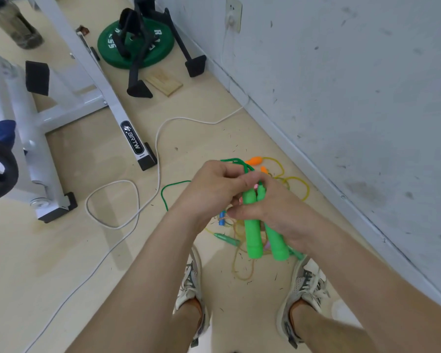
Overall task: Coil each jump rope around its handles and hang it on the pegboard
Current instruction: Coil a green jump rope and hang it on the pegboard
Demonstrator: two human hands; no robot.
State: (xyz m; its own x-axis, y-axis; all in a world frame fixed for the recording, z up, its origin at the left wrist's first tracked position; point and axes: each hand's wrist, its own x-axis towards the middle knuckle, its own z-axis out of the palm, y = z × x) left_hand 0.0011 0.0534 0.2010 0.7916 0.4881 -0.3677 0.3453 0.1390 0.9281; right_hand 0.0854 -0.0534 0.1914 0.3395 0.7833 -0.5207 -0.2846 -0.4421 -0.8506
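Observation:
My right hand (267, 210) grips two bright green jump rope handles (252, 233) side by side, their ends pointing down toward my shoes. My left hand (214, 187) pinches the green rope (236, 161) just above the handle tops. The rest of that green rope (167, 197) loops down to the floor on the left. Below my hands lies a tangle of other ropes: a yellow rope (303, 187) with orange handles (255, 160), a blue handle (222, 217) and a teal handle (225, 238). No pegboard is in view.
A white weight bench frame (94, 80) stands at the left, with a green weight plate (135, 44) and black stand behind it. A white cable (148, 174) snakes across the floor from a wall socket (233, 14). The scuffed wall (354, 85) runs along the right.

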